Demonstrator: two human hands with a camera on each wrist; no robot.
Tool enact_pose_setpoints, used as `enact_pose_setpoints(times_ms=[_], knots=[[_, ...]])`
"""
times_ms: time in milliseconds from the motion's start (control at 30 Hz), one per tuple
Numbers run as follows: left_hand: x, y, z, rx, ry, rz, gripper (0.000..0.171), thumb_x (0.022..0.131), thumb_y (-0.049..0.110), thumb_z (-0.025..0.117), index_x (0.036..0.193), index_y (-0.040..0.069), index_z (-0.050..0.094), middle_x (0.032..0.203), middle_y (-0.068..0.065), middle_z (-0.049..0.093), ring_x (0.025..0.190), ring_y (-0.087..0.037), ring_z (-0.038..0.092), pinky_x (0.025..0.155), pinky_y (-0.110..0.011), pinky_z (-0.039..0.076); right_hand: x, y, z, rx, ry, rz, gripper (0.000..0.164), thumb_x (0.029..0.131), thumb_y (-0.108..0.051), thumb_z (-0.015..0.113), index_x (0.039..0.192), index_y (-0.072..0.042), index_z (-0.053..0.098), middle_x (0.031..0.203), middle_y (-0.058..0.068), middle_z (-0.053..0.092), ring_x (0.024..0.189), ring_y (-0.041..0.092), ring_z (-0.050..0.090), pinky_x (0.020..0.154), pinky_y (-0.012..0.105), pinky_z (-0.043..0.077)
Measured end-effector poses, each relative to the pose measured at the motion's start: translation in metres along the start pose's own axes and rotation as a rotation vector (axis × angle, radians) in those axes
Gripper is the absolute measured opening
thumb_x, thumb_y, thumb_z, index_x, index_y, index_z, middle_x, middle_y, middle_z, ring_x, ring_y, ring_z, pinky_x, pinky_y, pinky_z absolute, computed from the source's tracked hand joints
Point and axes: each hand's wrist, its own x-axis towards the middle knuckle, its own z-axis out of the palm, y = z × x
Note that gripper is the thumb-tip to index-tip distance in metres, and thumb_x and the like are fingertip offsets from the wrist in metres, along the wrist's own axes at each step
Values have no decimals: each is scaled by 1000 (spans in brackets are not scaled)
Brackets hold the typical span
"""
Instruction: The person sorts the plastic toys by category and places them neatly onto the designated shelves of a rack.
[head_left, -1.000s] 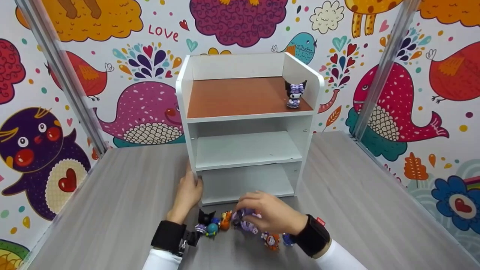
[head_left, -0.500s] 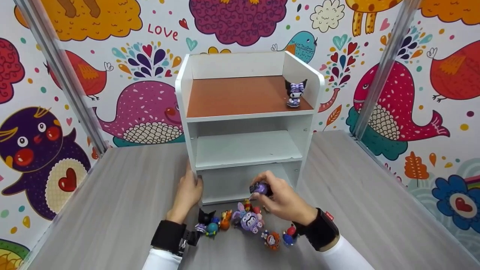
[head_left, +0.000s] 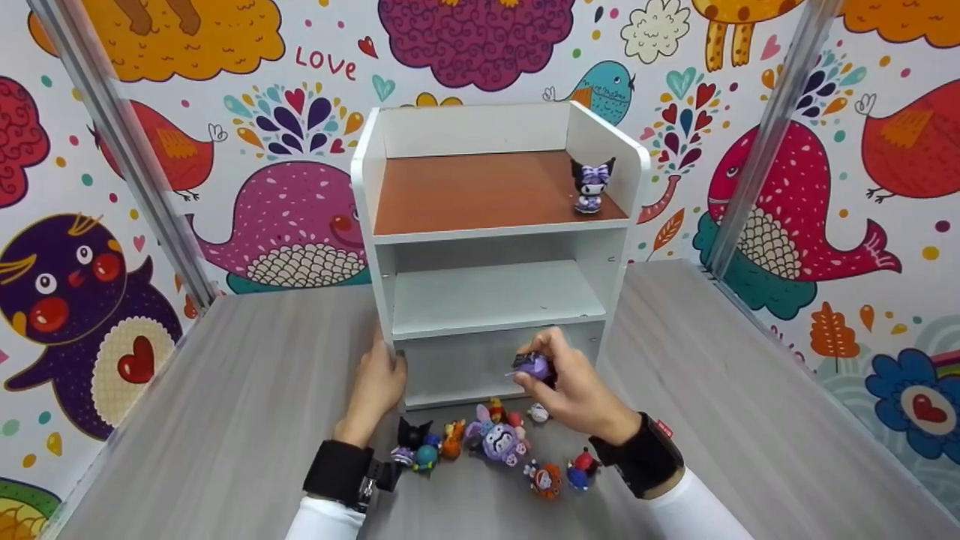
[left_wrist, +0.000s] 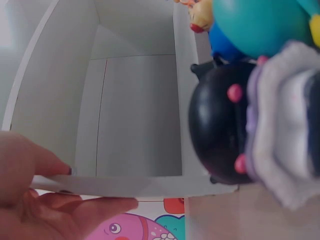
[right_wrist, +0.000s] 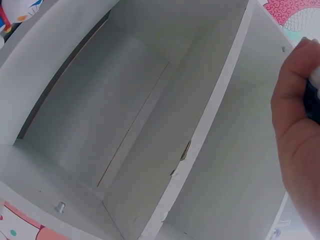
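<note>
Right hand (head_left: 577, 388) aloft, curled round figurine (head_left: 534, 367) (purple)

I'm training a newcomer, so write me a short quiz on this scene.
1. Which hand grips the purple-and-black figure?
2. True or false: a figure stands on the middle shelf.
3. The left hand grips: A) a toy; B) the tabletop; C) a side panel of the shelf unit.
Key: 1. right hand; 2. false, a bow-wearing figure is on the brown top; 3. C.
</note>
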Motion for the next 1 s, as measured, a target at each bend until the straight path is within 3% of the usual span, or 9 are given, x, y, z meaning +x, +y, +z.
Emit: enact_pose_setpoints(times_ms=[167, 367, 567, 700, 867, 1000], knots=[[0, 0, 0, -6, -15, -19, 73, 92, -5, 50, 157, -4, 17, 98, -37, 66, 60, -29, 62, 56, -42, 50, 1, 1, -1, -14, 52, -14, 29, 92, 1, 66, 114, 1, 47, 99, 13, 64, 75, 6, 58, 59, 23, 53], [0, -1, -1, -2, -17, -10, 73, 92, -5, 50, 157, -4, 17, 96, -36, 65, 59, -27, 60, 54, -40, 49, 3, -1, -3, -96, 95, -70, 28, 93, 1, 66, 120, -8, 62, 105, 10, 64, 86, 8, 57, 70, 24, 52], [0, 0, -1, -8, -15, -6, 73, 92, -6, 50, 157, -3, 17, 97, -38, 66, 58, -28, 61, 53, -40, 50, 3, -4, -5, 4, 63, 46, 44, 90, 14, 49, 128, -7, 59, 110, 11, 60, 79, 11, 59, 67, 25, 54], [1, 0, 0, -12, -2, 18, 72, 91, -7, 49, 156, -5, 18, 100, -42, 65, 58, -29, 61, 53, -41, 48, 3, -6, -8, 62, 42, 119, 51, 88, 17, 39, 133, -2, 54, 117, 14, 59, 87, 13, 62, 74, 30, 57], [1, 0, 0, -8, 3, 37, 71, 91, -8, 48, 155, -7, 18, 99, -42, 65, 57, -28, 60, 51, -39, 46, 4, -5, -8, 117, 11, 91, 44, 98, 11, 45, 142, 5, 46, 132, 22, 57, 101, 10, 64, 85, 33, 59], [1, 0, 0, -13, -2, 30, 71, 91, -8, 48, 155, -7, 17, 101, -42, 64, 57, -28, 60, 52, -40, 47, 4, -2, -7, 119, 46, 16, 42, 97, 5, 56, 139, 4, 50, 129, 22, 58, 102, 12, 67, 83, 29, 59]])
